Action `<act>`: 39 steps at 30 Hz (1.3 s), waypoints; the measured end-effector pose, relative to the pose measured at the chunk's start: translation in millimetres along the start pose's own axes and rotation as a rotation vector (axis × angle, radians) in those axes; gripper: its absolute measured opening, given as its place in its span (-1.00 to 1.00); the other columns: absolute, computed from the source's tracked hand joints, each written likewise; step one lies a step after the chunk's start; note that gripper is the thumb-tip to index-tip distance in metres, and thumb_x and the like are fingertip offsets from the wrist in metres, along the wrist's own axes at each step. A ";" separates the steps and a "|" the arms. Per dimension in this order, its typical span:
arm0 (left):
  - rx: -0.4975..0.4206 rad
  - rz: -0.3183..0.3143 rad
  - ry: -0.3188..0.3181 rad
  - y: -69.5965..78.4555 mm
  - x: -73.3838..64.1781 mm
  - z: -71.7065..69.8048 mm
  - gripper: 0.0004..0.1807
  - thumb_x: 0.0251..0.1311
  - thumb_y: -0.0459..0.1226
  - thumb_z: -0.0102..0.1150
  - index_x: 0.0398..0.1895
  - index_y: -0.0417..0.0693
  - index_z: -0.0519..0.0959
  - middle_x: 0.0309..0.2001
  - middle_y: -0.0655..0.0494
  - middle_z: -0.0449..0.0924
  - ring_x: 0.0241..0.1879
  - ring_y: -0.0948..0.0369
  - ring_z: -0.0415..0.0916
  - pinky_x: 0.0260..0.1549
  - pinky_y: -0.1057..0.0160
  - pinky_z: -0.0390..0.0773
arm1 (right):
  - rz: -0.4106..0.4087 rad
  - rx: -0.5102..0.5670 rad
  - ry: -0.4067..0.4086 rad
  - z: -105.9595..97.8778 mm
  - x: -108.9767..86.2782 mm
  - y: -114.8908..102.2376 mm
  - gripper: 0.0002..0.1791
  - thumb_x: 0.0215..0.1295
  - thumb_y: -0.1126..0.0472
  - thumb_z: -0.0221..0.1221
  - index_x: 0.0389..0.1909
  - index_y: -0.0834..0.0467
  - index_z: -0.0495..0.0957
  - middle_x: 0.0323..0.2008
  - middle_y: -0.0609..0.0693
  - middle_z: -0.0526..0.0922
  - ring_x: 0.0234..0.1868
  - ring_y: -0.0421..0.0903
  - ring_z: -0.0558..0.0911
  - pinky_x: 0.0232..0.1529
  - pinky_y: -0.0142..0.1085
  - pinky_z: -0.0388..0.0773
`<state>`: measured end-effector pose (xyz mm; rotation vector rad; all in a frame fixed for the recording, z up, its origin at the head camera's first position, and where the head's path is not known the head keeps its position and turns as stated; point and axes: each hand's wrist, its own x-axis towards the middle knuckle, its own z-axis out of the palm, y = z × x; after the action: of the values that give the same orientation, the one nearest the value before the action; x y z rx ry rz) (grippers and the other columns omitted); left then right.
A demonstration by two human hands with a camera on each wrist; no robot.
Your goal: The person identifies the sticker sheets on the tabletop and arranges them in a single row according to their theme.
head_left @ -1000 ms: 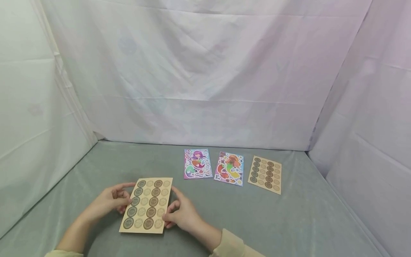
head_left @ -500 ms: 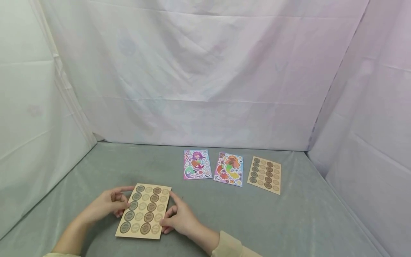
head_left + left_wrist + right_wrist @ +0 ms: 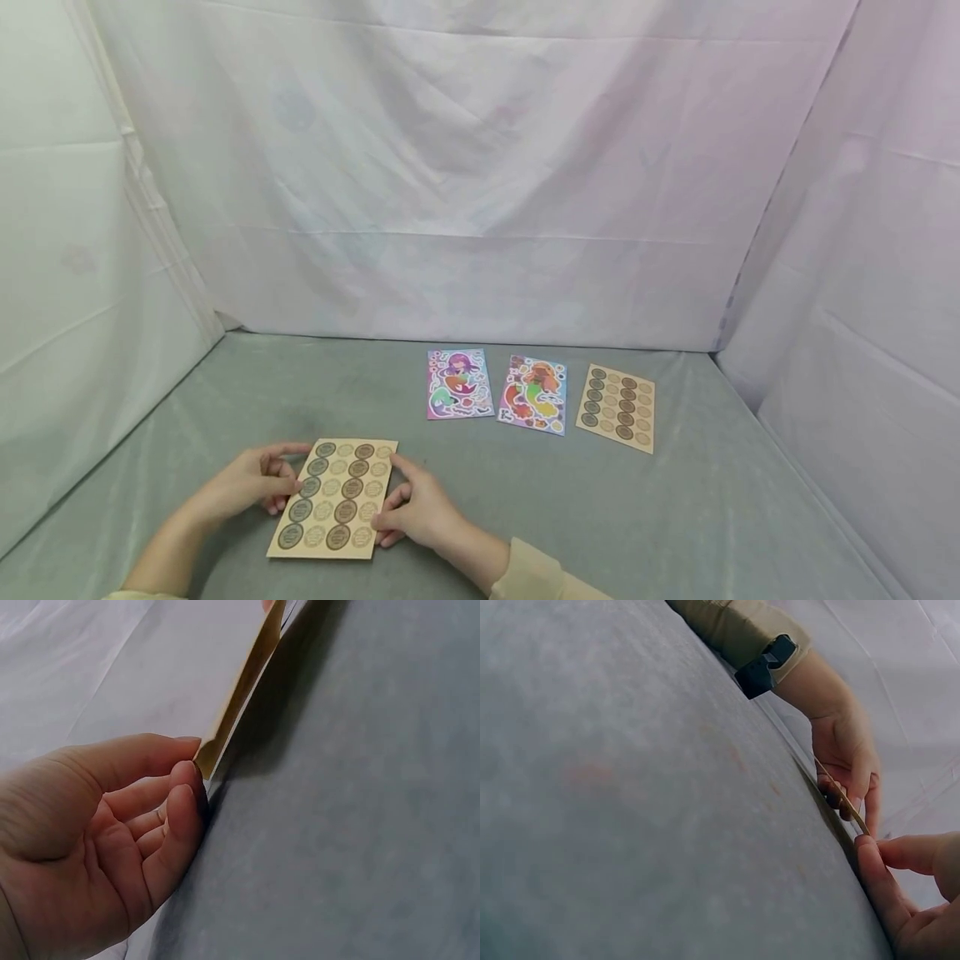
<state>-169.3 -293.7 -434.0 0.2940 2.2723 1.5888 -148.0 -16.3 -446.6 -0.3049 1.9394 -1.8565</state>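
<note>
A tan sticker sheet (image 3: 330, 500) with columns of round dark and pale seals lies between my two hands at the front left of the table. My left hand (image 3: 243, 483) pinches its left edge between thumb and fingers. On the opposite side, my right hand (image 3: 420, 507) pinches the right edge, index finger stretched toward the upper corner. In the left wrist view the sheet (image 3: 244, 686) shows edge-on, casting a shadow close over the table, with the left hand (image 3: 112, 832) gripping its end. The right wrist view has the right hand (image 3: 915, 881) at the near end of the thin edge.
Toward the back lie a purple mermaid sticker sheet (image 3: 460, 384), an orange-haired mermaid sticker sheet (image 3: 533, 396) and another tan seal sheet (image 3: 617, 408), side by side. White cloth walls (image 3: 480, 167) enclose the grey table (image 3: 675, 525) at the back and sides.
Both hands have lowered the tan sticker sheet and drawn it slightly nearer and to the left. Their grip on its edges stays the same.
</note>
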 end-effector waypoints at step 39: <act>0.079 -0.041 0.038 5.2 -0.1 7.5 -0.19 0.00 -0.42 0.28 0.32 -0.52 0.15 -0.57 -0.02 0.48 -0.69 0.24 0.39 -0.73 0.27 0.49 | 0.067 -0.508 0.101 1.0 6.2 -10.5 -0.10 -0.18 0.35 0.48 0.30 0.17 0.35 -0.73 -0.09 0.37 -0.89 -0.22 0.25 -0.90 -0.41 0.24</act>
<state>-166.4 -285.5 -431.4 0.2381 2.3579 1.4996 -154.5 -20.8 -437.2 -0.2977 2.4424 -1.3356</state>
